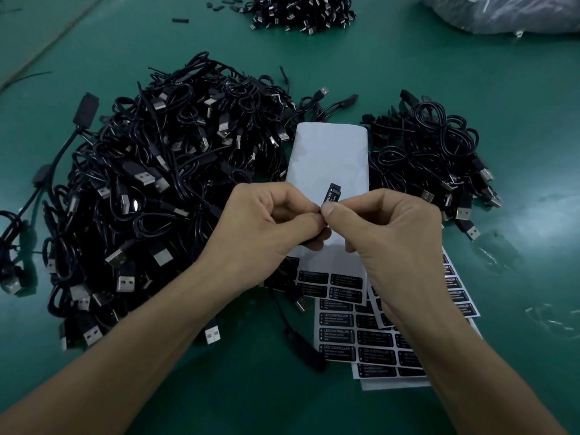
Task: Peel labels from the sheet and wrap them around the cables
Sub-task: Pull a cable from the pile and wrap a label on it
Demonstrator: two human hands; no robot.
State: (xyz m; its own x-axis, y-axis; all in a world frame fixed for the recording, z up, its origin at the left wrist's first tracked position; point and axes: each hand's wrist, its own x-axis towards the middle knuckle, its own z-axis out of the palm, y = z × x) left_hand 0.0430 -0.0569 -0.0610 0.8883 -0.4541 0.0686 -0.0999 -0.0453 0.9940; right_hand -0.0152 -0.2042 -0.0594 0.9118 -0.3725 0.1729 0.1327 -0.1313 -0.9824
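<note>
Label (331,196): black, printed, sticking up out of the pinch where my two thumbs meet, just beyond the fingertips.
Left hand (266,224): thumb and forefinger pinch the label's near end, the other fingers curled under.
Right hand (386,227): pinches the same spot from the opposite side, thumb tip against the left thumb tip.
Cable (310,239): only a dark stub shows below the left hand's fingers. I take it for the cable being labelled, but most of it is hidden in the grip.
Step in hand: as I judge it, the label is off its backing and I am starting the wrap, with one end anchored in the pinch and the rest free.
Next move: it calls for folding the free end down and round the cable, keeping the edges square, then pressing the flap closed. A skewed start would stick crooked.
Long axis: runs from the pinch away from me, tilted a little toward the right hand. The free end points to the far side and the print runs along its length.
White sheet (332,152): directly under and beyond both hands, a blank backing.
Label sheets (361,340): under the right wrist, nearer me, rows unpeeled.
Cable piles: a big one (150,189) beyond the left hand, a smaller one (433,158) beyond the right hand, both on the green tabletop (518,215).
</note>
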